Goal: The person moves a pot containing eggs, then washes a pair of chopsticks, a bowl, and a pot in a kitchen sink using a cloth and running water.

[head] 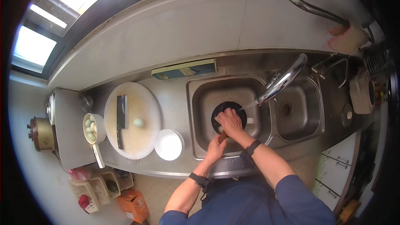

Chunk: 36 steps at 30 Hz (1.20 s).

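Observation:
My left hand (215, 148) grips the brown handle (222, 137) of a small dark pan (231, 106) in the left sink basin (201, 112). Inside that pan, my right hand (230, 121) presses down with something pale under its fingers, too covered to name. A thin stream of water falls from the chrome faucet (278, 82) towards the pan's right side. A light-coloured piece (250, 120) shows beside the pan in the basin; what it is cannot be told.
Left of the sink are a white bowl (168, 145) and a round cutting board (140, 143) bearing a cleaver (122, 112) and an egg (138, 122). Farther left, a cream saucepan (99, 131) holds several eggs. A second basin (300, 125) lies right; a blue-green box (184, 69) stands behind.

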Each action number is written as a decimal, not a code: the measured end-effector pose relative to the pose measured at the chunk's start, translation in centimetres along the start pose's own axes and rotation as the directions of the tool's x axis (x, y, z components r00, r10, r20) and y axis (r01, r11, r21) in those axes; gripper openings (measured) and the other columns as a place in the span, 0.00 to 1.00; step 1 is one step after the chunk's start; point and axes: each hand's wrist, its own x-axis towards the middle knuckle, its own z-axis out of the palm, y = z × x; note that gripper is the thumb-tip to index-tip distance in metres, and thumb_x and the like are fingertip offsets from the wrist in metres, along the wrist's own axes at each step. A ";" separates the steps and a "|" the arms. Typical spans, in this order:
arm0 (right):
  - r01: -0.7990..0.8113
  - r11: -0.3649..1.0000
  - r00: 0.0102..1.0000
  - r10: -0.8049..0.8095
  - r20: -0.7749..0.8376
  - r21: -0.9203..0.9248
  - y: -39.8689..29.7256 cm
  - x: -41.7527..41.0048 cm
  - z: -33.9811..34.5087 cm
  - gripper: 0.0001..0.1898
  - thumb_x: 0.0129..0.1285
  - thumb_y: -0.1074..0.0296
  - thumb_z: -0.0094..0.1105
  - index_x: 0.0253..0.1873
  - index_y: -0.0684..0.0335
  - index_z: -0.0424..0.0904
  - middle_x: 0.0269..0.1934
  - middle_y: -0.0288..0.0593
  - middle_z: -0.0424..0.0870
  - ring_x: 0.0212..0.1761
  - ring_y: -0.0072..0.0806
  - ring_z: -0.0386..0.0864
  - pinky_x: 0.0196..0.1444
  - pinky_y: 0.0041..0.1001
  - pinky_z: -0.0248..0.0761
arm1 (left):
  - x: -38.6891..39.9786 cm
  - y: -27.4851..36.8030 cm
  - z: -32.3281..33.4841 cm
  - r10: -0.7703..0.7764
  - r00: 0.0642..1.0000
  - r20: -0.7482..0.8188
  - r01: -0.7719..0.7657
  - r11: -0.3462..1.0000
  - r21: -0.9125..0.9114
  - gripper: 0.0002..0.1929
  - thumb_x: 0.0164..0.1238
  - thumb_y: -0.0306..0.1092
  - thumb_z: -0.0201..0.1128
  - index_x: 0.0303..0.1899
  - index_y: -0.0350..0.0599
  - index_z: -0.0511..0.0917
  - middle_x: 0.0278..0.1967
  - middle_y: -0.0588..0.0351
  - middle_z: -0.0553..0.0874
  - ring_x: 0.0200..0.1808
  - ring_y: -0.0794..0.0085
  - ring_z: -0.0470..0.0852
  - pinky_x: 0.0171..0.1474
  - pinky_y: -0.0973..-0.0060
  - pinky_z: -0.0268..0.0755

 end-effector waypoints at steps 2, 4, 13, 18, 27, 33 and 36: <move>-0.029 1.000 0.998 0.028 0.053 0.009 -0.3 0.6 0.3 0.08 0.64 0.60 0.58 0.40 0.57 0.78 0.42 0.48 0.75 0.46 0.47 0.74 0.45 0.44 0.72 | -1.0 -0.9 -0.3 -0.047 0.999 0.017 0.048 0.995 -0.086 0.11 0.70 0.35 0.60 0.45 0.38 0.73 0.29 0.61 0.78 0.29 0.80 0.73 0.31 0.79 0.66; -0.104 0.993 0.992 0.100 0.080 0.050 -0.6 1.2 1.0 0.10 0.65 0.58 0.56 0.41 0.57 0.78 0.42 0.48 0.75 0.47 0.48 0.75 0.45 0.45 0.72 | -1.8 -1.4 -0.6 -0.091 0.995 0.030 0.095 0.980 -0.176 0.10 0.70 0.35 0.59 0.44 0.38 0.72 0.28 0.63 0.76 0.27 0.82 0.71 0.29 0.79 0.64; -0.392 0.917 0.861 0.339 0.378 0.070 2.1 3.2 2.7 0.13 0.68 0.57 0.46 0.45 0.54 0.80 0.45 0.52 0.84 0.49 0.51 0.81 0.50 0.47 0.73 | -5.9 -2.9 -1.2 -0.076 0.996 0.043 0.086 0.942 -0.325 0.09 0.72 0.34 0.58 0.46 0.42 0.69 0.23 0.67 0.71 0.16 0.85 0.65 0.17 0.82 0.56; -0.172 0.956 0.913 0.246 0.327 -0.238 5.3 2.4 4.2 0.12 0.63 0.62 0.52 0.37 0.61 0.85 0.35 0.50 0.85 0.40 0.47 0.84 0.42 0.43 0.77 | -7.1 -1.9 -1.9 -0.256 0.965 0.059 0.260 0.897 -0.356 0.14 0.69 0.35 0.61 0.48 0.35 0.73 0.35 0.59 0.80 0.37 0.80 0.75 0.40 0.79 0.70; 0.016 0.919 0.952 0.107 0.287 -0.394 5.4 1.7 3.9 0.06 0.57 0.69 0.59 0.36 0.60 0.85 0.34 0.48 0.86 0.37 0.40 0.85 0.38 0.38 0.77 | -7.0 -0.1 -4.0 -0.194 0.980 0.032 0.197 0.955 -0.223 0.11 0.72 0.33 0.58 0.49 0.41 0.70 0.26 0.65 0.73 0.20 0.83 0.68 0.22 0.81 0.61; -0.169 0.787 0.979 0.204 0.008 0.593 1.4 -0.2 0.5 0.08 0.58 0.62 0.60 0.35 0.58 0.84 0.36 0.41 0.84 0.41 0.40 0.81 0.44 0.36 0.73 | -4.6 0.3 -2.6 -0.054 0.997 -0.052 0.059 0.994 0.096 0.13 0.69 0.33 0.60 0.48 0.34 0.74 0.31 0.58 0.79 0.33 0.77 0.75 0.38 0.76 0.70; 0.068 0.899 0.998 -0.055 -0.041 0.432 -0.3 -1.5 -0.7 0.06 0.58 0.64 0.61 0.34 0.56 0.85 0.37 0.41 0.83 0.46 0.39 0.76 0.52 0.35 0.67 | -3.7 1.1 -2.5 -0.095 0.995 -0.037 0.098 0.992 0.078 0.13 0.68 0.34 0.60 0.47 0.34 0.74 0.32 0.57 0.80 0.34 0.77 0.75 0.39 0.76 0.70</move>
